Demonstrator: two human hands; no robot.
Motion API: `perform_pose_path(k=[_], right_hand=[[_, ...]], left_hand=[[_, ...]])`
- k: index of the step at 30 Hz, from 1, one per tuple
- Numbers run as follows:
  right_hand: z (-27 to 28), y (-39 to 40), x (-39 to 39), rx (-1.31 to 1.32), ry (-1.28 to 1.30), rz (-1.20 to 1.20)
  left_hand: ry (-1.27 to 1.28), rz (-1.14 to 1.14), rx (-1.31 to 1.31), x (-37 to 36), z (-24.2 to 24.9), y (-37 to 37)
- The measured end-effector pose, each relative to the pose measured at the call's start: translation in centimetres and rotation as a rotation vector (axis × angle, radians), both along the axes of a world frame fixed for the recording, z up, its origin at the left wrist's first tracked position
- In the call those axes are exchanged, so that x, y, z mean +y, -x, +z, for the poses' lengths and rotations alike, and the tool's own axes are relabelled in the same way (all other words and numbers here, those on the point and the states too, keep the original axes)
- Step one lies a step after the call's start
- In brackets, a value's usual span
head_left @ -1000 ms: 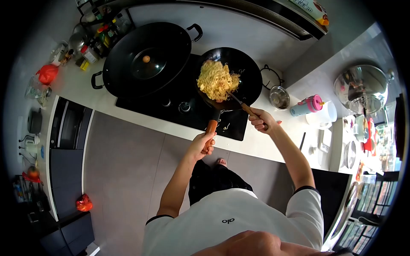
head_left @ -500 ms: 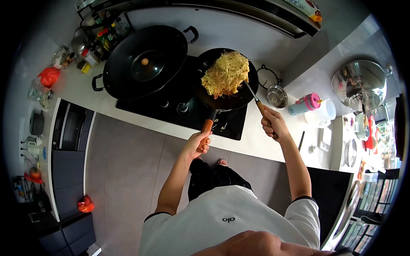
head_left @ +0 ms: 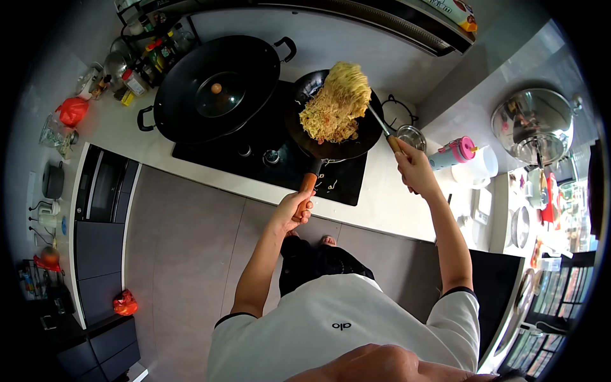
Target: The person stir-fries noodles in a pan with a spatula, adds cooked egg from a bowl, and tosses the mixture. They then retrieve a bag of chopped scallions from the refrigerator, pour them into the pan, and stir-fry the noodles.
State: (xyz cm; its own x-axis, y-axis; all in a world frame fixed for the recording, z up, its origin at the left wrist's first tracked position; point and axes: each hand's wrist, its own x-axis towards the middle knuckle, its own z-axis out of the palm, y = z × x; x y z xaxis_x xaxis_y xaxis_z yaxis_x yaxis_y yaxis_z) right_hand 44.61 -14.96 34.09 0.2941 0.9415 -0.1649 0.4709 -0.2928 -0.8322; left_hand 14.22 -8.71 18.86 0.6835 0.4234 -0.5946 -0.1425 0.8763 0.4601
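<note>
Left hand [head_left: 293,210] grips wok handle [head_left: 308,183] at seven o'clock (for steadiness, presumably) — right hand [head_left: 417,170] clasps utensil [head_left: 384,127], propping noodles [head_left: 344,95] toward one.

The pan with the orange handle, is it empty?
Not empty: the pan holds a big heap of noodles, with some bare black surface showing beside them.

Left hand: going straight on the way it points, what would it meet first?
Along the handle it grips, the left hand would likely meet the pan first; exact depth is unclear.
</note>
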Motion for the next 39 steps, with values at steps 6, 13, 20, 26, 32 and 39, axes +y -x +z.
perform_pose_path(k=[6, 13, 20, 26, 32, 39], right_hand=[[-2.5, -0.9, 2.1, -0.787, -0.037, 0.144], [-1.8, -0.1, 3.1, -0.943, 0.082, 0.193], [-7.0, 1.9, -0.5, -0.408, -0.141, -0.006], [-7.0, 4.3, -3.4, -0.315, -0.159, -0.065], [-8.1, 5.6, -5.1, -0.461, -0.228, -0.153], [-9.4, 5.3, -6.2, -0.697, -0.283, -0.188]], left_hand=[[0.009, 0.003, -0.014, 0.0, -0.1, 0.1], [0.016, -0.014, -0.027, 0.1, 0.0, 0.1], [-1.155, 0.384, 0.750, 2.1, -0.1, -0.1], [-1.556, 0.443, 0.760, 9.1, 5.4, -6.2], [-1.198, 0.517, 0.607, 11.5, 5.9, -11.5], [-1.501, 0.502, 0.817, 12.6, 7.6, -11.8]])
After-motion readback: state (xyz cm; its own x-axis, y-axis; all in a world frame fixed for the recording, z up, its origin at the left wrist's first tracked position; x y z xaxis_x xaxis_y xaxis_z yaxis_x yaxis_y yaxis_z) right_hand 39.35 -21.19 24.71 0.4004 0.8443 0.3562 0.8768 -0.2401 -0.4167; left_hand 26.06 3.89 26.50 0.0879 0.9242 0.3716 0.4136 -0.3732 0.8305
